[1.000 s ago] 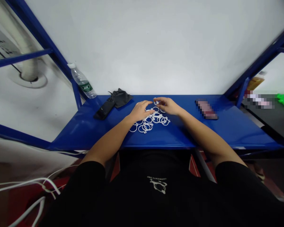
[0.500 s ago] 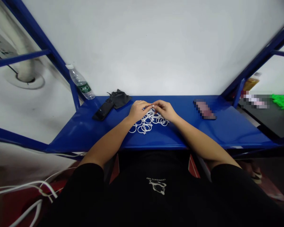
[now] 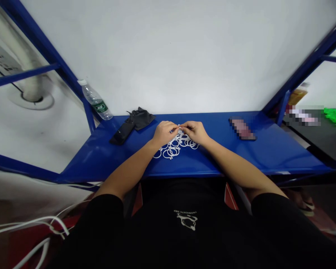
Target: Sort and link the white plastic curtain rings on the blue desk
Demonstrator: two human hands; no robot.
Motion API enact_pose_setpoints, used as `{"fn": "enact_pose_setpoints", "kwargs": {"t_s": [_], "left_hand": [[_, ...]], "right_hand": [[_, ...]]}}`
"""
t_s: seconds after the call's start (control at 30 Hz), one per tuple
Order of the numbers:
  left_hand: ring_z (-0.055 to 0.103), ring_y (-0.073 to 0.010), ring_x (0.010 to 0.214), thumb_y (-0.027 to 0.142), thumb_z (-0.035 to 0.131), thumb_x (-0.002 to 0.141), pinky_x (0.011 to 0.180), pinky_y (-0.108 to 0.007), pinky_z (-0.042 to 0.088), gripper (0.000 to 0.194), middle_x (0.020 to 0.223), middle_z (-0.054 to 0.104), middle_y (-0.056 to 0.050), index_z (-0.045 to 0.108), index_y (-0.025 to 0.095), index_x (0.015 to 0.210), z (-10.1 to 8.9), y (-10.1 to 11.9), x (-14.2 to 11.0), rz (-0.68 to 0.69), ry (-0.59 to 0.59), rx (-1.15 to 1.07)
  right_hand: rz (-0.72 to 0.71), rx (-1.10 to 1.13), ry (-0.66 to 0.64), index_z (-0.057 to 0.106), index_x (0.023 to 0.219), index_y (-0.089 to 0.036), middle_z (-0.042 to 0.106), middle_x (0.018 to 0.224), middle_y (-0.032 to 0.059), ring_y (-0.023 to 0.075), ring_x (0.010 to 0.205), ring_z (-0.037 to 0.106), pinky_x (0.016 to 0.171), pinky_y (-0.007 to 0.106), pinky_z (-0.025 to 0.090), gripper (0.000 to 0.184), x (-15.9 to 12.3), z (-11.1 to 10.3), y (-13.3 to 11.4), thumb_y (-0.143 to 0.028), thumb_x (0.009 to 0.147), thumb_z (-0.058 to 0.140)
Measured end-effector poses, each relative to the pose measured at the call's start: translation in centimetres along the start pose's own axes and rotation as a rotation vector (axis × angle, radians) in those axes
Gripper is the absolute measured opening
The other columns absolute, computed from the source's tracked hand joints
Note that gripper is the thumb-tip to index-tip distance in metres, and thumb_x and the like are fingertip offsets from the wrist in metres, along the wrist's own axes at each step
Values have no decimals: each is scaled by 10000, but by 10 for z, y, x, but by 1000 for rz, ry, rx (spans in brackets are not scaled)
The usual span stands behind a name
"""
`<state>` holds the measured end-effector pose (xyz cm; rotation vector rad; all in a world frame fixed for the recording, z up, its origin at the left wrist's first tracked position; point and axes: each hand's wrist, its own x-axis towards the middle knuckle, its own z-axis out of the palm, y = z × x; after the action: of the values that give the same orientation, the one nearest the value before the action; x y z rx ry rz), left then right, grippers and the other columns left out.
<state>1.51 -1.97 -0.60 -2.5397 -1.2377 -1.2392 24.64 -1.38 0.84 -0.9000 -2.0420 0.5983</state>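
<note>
left hand (image 3: pixel 165 133) and right hand (image 3: pixel 195 132) pinch a small white piece (image 3: pixel 179 127), partly hiding white rings (image 3: pixel 176 143), with a black phone (image 3: pixel 121 133) leftward.

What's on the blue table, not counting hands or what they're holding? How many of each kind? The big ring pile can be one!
Pile of white rings: 1 (overlapping, too tangled to count singly)
Bottle: 1
Phone-like slabs: 2, a black one and a pixelated one
Crumpled black bag: 1
Total: 5
</note>
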Motion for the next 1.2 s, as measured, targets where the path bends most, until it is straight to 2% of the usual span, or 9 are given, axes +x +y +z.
{"fn": "enact_pose_setpoints", "kwargs": {"t_s": [0.17, 0.33, 0.5, 0.63, 0.73, 0.87, 1.0, 1.1, 1.2], "left_hand": [[800, -268, 1048, 314, 678, 1118, 1045, -497, 591, 209, 1075, 877, -65, 858, 265, 1024, -1, 0, 3, -35, -51, 2], [738, -324, 1328, 410, 739, 1115, 1191, -534, 549, 272, 1415, 831, -102, 860, 256, 1304, -3, -1, 4, -104, -285, 26], [468, -383, 1699, 566, 612, 1181, 1402, -632, 326, 492, 1806, 566, -90, 748, 298, 1571, -6, 3, 5, -120, -550, 30], [452, -387, 1717, 622, 513, 1211, 1430, -705, 206, 550, 1822, 546, -85, 680, 332, 1648, -4, 5, 5, -155, -663, -7], [553, -370, 1639, 616, 510, 1214, 1429, -693, 212, 513, 1749, 634, -84, 739, 339, 1580, -2, 2, 4, -162, -645, -29], [637, -357, 1547, 561, 548, 1211, 1415, -712, 228, 433, 1604, 752, -85, 837, 320, 1424, -3, 0, 3, -152, -591, -39], [701, -342, 1451, 518, 615, 1193, 1403, -700, 268, 369, 1467, 825, -84, 867, 311, 1363, -4, 0, 3, -132, -520, -44], [735, -324, 1376, 492, 711, 1153, 1373, -656, 344, 301, 1384, 854, -78, 877, 307, 1322, -1, -1, 2, -110, -423, -19], [773, -303, 1282, 437, 783, 1117, 1298, -600, 447, 228, 1310, 876, -68, 884, 298, 1266, 2, -4, 1, -73, -320, -13]], "right_hand": [[-27, -115, 71, 893, 1187, -248, 880, 1063, 88, 275, 991, 815, 965, 430, 638, 272, 12, -13, 13, -427, 1105, 706], [123, -413, 122, 903, 1238, -230, 886, 1310, 126, 339, 1205, 820, 1115, 470, 622, 275, 26, -38, 59, -271, 1069, 690], [248, -445, 17, 858, 1420, -197, 868, 1404, 116, 302, 1197, 836, 1136, 420, 626, 452, 33, -40, 86, -149, 1014, 665], [186, -430, -11, 839, 1459, -200, 866, 1404, 123, 292, 1148, 835, 1103, 418, 629, 454, 32, -40, 78, -186, 1040, 666], [170, -474, -142, 881, 1364, -227, 898, 1273, 111, 291, 1087, 831, 1021, 404, 625, 357, 28, -49, 62, -265, 1056, 704], [257, -624, -332, 932, 1137, -283, 901, 1113, 95, 307, 1013, 819, 873, 388, 598, 230, 23, -64, 47, -410, 958, 864], [353, -734, -420, 924, 947, -278, 874, 941, 90, 296, 898, 794, 747, 365, 539, 114, 21, -71, 43, -371, 885, 906], [322, -680, -359, 911, 897, -259, 868, 926, 96, 284, 863, 775, 733, 365, 518, 61, 21, -65, 41, -298, 896, 864], [188, -391, -179, 910, 971, -240, 870, 951, 84, 249, 839, 753, 768, 358, 538, 148, 19, -47, 34, -346, 972, 807]]}}
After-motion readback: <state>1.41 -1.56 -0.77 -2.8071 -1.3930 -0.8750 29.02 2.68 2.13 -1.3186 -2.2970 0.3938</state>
